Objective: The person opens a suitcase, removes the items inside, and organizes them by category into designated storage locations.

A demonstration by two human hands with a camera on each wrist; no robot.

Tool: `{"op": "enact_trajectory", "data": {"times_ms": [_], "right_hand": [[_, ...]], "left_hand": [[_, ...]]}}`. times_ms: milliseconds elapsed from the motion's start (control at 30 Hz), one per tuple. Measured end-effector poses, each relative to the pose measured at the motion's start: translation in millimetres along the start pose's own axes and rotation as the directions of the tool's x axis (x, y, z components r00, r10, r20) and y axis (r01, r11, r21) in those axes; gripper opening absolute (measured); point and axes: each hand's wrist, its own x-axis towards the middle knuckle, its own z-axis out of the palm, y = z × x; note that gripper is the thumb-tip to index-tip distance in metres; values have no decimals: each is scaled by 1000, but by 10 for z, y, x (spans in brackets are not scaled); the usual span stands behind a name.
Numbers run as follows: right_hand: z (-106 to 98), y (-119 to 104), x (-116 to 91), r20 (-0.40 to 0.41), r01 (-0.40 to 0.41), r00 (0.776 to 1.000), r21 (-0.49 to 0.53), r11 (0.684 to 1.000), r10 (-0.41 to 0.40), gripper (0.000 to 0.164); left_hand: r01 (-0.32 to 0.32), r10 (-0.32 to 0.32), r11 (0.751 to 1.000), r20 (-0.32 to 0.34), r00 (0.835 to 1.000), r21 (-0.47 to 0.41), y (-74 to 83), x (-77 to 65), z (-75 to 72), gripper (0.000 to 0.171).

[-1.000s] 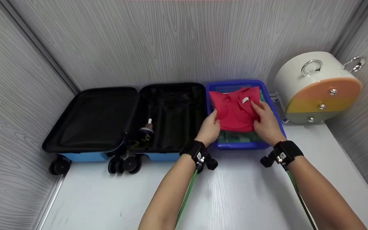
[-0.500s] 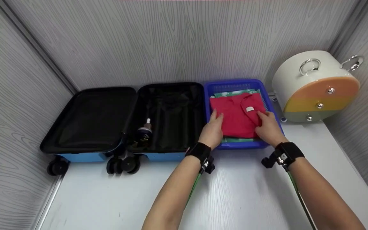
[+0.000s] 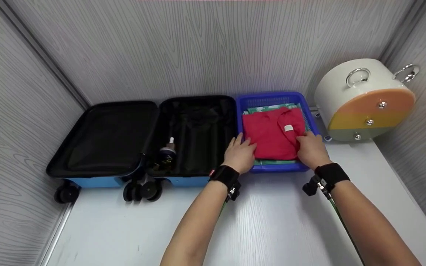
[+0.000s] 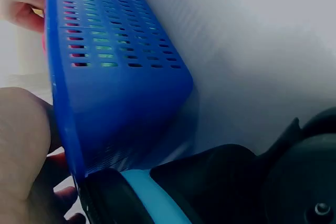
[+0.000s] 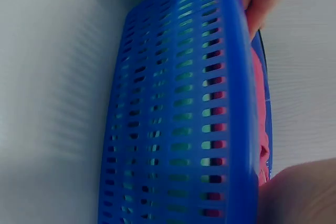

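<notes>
A folded red shirt [image 3: 272, 135] with a white tag lies in the blue plastic basket [image 3: 281, 169], over green-and-white patterned fabric [image 3: 268, 108]. My left hand [image 3: 239, 155] has its fingers spread across the basket's left side, the fingertips by the shirt's lower left corner. At the shirt's right edge is my right hand [image 3: 312, 149], thumb side against the cloth and fingers near the right rim; whether it pinches the cloth I cannot tell. The left wrist view shows the basket's slotted wall [image 4: 115, 87] beside my left hand. Red cloth [image 5: 260, 114] shows past the rim in the right wrist view.
Left of the basket lies an open suitcase [image 3: 202, 136] with black lining and blue shell, a dark pump bottle [image 3: 167, 153] in its right half. A round-topped white box [image 3: 346, 81] with coloured drawers stands right of the basket. Walls rise behind and on both sides.
The red shirt has come down from above the basket and now lies flatter in it. My left hand has slid left off the shirt toward the basket's rim; my right hand has shifted slightly down.
</notes>
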Motion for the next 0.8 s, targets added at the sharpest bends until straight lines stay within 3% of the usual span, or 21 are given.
{"op": "enact_trajectory", "data": {"times_ms": [267,433,800], "right_hand": [[-17,62,-27,-86,-30,996,29,999,33,36],[-18,107,-34,-154,-7,988,43,999,14,32],[-262,310,-68,-280,34,959,-2,999,-34,29]], "left_hand": [[-55,53,991,-18,998,-125,-118,-106,9,47],[-69,58,970,-55,997,-233,-332,-249,14,61],[-48,25,973,-105,994,-224,-909,-648,-53,76]]}}
